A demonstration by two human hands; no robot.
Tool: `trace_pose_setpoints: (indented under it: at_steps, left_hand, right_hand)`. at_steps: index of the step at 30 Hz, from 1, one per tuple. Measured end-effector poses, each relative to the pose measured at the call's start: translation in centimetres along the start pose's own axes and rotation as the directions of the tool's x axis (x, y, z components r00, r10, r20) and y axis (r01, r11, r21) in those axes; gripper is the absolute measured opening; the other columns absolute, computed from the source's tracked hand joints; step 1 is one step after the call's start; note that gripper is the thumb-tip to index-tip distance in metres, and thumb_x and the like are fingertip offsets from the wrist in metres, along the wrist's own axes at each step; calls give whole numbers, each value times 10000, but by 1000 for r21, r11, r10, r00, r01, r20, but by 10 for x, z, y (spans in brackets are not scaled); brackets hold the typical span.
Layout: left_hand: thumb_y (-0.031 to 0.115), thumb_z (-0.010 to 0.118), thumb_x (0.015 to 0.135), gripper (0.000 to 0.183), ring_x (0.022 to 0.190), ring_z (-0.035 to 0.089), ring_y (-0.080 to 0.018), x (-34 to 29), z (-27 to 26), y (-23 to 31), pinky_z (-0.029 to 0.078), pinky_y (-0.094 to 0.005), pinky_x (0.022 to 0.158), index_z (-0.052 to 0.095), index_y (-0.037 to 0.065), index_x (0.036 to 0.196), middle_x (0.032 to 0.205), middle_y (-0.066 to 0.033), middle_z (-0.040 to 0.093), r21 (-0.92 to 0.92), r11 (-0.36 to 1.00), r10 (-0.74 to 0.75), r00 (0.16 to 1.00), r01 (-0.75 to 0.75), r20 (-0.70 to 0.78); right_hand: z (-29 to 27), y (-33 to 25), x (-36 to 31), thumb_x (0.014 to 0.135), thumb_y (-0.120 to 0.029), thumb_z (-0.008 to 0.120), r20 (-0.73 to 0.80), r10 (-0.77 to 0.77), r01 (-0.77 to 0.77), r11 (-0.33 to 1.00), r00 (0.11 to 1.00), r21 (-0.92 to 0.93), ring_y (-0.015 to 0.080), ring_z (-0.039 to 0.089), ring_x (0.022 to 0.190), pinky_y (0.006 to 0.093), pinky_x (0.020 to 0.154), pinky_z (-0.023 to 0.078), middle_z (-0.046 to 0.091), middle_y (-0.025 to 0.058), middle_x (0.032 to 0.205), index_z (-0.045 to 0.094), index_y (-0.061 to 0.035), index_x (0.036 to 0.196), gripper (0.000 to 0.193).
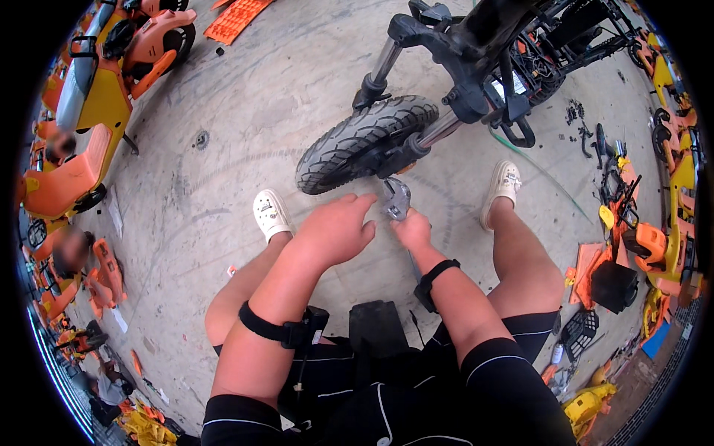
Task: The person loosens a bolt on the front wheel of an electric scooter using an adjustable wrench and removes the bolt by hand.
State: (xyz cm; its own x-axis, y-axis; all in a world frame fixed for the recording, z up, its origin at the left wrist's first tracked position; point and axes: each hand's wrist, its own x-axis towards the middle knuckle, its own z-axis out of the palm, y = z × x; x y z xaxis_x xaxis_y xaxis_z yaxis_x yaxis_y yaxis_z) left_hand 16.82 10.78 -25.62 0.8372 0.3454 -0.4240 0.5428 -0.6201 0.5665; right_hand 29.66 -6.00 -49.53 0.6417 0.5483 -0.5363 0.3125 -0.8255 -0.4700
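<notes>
My right hand (413, 229) is closed around the handle of a grey adjustable wrench (399, 201). Its jaws reach up to the hub side of a front wheel with a black treaded tyre (364, 137); whether they grip a nut there I cannot make out. To the left, my left hand (335, 229) hovers just below the tyre, thumb apart from the fingers, with nothing seen in it. The wheel sits turned in a black front fork (439, 137) of a stripped two-wheeler (476, 67).
Orange and yellow scooters (97, 97) line the left side, and more stand at the right rim. Dark small parts (576, 111), a black box (614, 286) and a black crate (580, 333) lie on the right. A small gear (201, 140) rests on the concrete floor (223, 97).
</notes>
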Motion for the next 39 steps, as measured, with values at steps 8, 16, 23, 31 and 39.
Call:
trace_pose_setpoints:
  at_steps: [8, 16, 23, 31, 39]
  left_hand:
    - [251, 610, 962, 457, 1115, 647, -393, -2, 1, -2, 530, -456, 955, 571, 51, 1371, 1236, -213, 658, -34, 999, 4, 1000, -5, -11]
    - [247, 613, 956, 452, 1117, 639, -403, -2, -2, 3, 524, -461, 961, 575, 46, 1358, 1229, -215, 659, -17, 1000, 20, 1000, -20, 7]
    - [243, 622, 949, 442, 1094, 644, -406, 2, -2, 2, 529, -462, 942, 582, 50, 1344, 1195, -216, 662, -25, 998, 48, 998, -49, -29]
    - [236, 626, 946, 434, 1078, 645, -405, 5, -1, 4, 528, -464, 933, 586, 52, 1336, 1185, -209, 657, -28, 999, 46, 998, -47, -32]
    - [243, 622, 952, 438, 1100, 639, -409, 4, -4, 5, 524, -463, 950, 578, 60, 1347, 1202, -218, 653, -30, 999, 26, 999, -27, -40]
  right_hand:
    - [-14, -7, -2, 862, -204, 671, -16, 17, -20, 977, 1000, -211, 416, 706, 941, 518, 867, 556, 727, 238, 982, 656, -14, 1079, 288]
    - [-40, 5, 14, 796, -158, 707, -44, -8, 1, 987, 999, -161, 423, 688, 1010, 510, 892, 547, 691, 256, 1121, 604, 27, 1086, 360]
    - [-58, -9, 1, 778, -187, 740, 40, -52, 60, 975, 998, -215, 413, 702, 983, 493, 863, 563, 723, 246, 1020, 595, 31, 1086, 405]
    - [-65, -28, -24, 797, -215, 767, -23, -110, 104, 976, 994, -193, 422, 714, 906, 507, 787, 567, 727, 249, 945, 586, 1, 1119, 428]
    - [-27, -13, 0, 861, -168, 647, 242, 136, -171, 977, 961, 130, 414, 721, 916, 479, 804, 567, 722, 280, 984, 661, 73, 1116, 351]
